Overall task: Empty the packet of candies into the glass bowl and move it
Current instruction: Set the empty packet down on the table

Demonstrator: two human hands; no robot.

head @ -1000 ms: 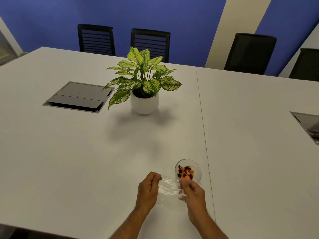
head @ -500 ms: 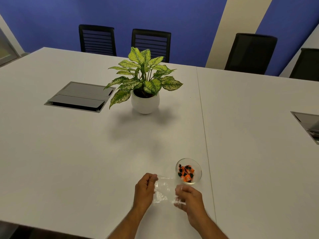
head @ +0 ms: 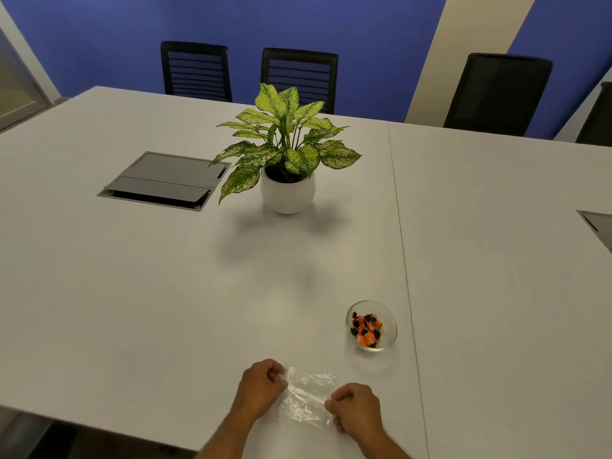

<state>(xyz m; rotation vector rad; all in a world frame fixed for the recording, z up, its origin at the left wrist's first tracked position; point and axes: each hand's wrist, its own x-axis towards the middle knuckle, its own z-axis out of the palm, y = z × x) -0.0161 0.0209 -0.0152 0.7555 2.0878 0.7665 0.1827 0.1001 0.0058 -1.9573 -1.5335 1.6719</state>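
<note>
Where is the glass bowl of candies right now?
In the head view the glass bowl sits on the white table, near its front edge, just beyond the right hand and left of the tabletop seam.

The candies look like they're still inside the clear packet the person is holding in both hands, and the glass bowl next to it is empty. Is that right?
Not quite. The head view shows the candies already in the glass bowl, not in the packet. The clear packet looks empty, and it is indeed held by both the left hand and the right hand.
</note>
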